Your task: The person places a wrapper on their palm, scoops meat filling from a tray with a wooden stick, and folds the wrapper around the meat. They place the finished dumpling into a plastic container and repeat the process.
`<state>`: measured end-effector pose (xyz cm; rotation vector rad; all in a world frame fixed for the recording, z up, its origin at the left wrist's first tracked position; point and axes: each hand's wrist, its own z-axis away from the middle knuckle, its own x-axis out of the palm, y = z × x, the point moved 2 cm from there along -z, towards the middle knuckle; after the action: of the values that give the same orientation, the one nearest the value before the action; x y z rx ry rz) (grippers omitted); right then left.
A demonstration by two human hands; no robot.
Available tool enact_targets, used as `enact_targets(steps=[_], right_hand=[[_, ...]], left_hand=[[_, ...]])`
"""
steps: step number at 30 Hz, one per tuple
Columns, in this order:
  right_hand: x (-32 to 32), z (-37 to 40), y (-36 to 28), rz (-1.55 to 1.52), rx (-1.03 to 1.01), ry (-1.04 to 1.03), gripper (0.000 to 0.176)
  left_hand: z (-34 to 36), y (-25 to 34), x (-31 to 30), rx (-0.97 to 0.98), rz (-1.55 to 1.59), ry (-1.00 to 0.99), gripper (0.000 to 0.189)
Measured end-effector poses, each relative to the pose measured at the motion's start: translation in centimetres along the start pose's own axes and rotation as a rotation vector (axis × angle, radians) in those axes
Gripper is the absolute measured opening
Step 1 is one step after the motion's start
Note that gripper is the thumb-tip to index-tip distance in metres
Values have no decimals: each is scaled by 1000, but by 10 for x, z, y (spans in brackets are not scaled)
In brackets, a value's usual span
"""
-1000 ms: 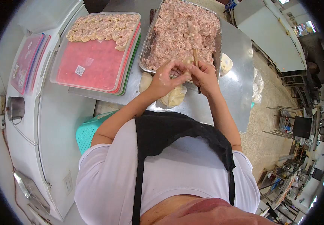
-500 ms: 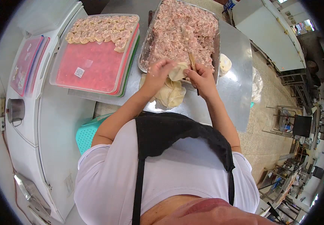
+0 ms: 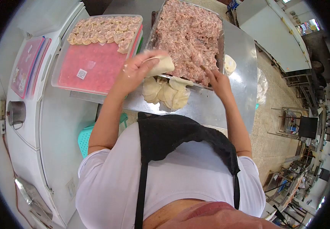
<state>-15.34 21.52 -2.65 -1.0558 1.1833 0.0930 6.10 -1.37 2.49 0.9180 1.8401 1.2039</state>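
My left hand (image 3: 136,70) holds a pale round dough wrapper (image 3: 161,65) at the left edge of the metal tray of ground meat (image 3: 188,34). Over the tray's lower right part, my right hand (image 3: 219,81) is closed on a thin spatula (image 3: 204,68), whose far end is blurred against the meat. A loose pile of dough wrappers (image 3: 167,93) lies on the steel table just below the tray. Filled dumplings (image 3: 103,29) stand in rows at the top of a red-based plastic tray (image 3: 90,70) on the left.
More round wrappers (image 3: 230,65) lie right of the meat tray on the steel table (image 3: 239,99). Below the table's left side is a turquoise basket (image 3: 85,140). A metal pot (image 3: 16,112) and stacked lidded trays (image 3: 27,66) are at the far left.
My left hand has moved left with a wrapper, away from my right hand. My right hand has shifted slightly right and down, and the spatula is now lower over the meat.
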Motion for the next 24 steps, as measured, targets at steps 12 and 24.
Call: enact_targets(steps=[12, 24], right_hand=[[11, -46, 6, 505, -85, -29, 31], [5, -9, -40, -107, -383, 182, 28]], left_hand=[[-1, -72, 36, -453, 686, 218, 36], [-83, -40, 92, -479, 1454, 374, 51]])
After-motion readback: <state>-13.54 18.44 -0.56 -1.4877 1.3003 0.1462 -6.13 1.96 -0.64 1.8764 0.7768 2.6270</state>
